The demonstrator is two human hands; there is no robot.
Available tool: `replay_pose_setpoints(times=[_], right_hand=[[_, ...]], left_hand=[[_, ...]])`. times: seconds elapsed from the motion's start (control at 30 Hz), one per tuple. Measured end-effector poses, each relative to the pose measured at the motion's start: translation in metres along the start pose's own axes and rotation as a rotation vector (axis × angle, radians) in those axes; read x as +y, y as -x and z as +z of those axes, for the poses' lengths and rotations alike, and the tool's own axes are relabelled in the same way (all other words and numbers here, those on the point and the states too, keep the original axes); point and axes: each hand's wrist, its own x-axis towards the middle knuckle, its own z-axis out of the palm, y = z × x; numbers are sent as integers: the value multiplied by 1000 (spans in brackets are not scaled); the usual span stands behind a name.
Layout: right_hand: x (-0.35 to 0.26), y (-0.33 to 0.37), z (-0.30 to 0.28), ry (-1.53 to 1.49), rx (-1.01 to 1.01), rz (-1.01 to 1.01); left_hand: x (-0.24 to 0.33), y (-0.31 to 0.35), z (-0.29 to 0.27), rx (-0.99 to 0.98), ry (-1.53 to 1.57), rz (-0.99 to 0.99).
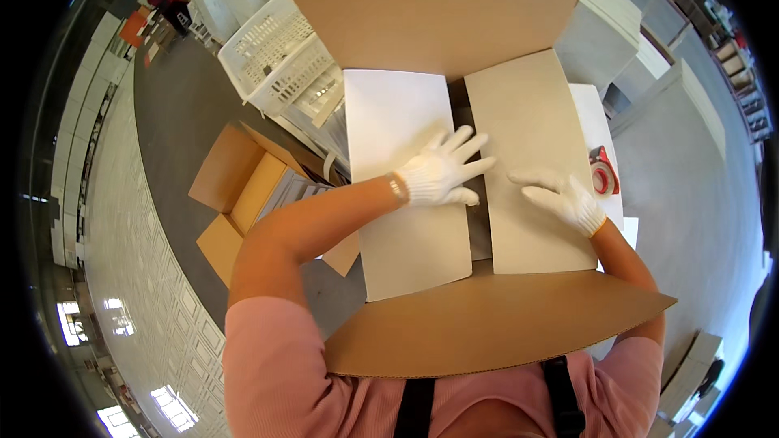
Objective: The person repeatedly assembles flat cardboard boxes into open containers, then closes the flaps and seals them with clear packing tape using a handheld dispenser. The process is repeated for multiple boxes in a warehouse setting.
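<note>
Before me stands a large cardboard box [535,235], white on the outside and brown inside. Its two side flaps are folded inward with a narrow dark gap between them, while the far brown flap [438,12] and the near brown flap [495,320] stick outward. My left hand [442,166], in a white knitted glove, lies on the left side flap with fingers spread, the fingertips reaching over the gap. On the right side flap rests my gloved right hand [564,201], its fingers stretched toward the gap. Neither hand holds anything. What is inside the box is hidden.
A red tape dispenser [602,172] lies on a white surface right of the box. White plastic crates [280,73] stand at the back left. An open brown carton [243,195] with grey pieces sits at the left. Far left, a person in red [165,2] stands.
</note>
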Motion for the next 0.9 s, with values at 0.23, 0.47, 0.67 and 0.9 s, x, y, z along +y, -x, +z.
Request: replay_pose_setpoints(times=[0.23, 0.47, 0.67, 0.9], right_hand=[[-33, -12, -41, -36, -24, 113], [-156, -125, -148, 917, 332, -686], [-190, -178, -153, 1150, 178, -68], [-96, -82, -95, 855, -372, -229]], left_hand=[[15, 19, -14, -58, -57, 66], [35, 17, 5, 7, -40, 85], [32, 31, -20, -102, 380, 27], [41, 149, -123, -166, 1482, 167]])
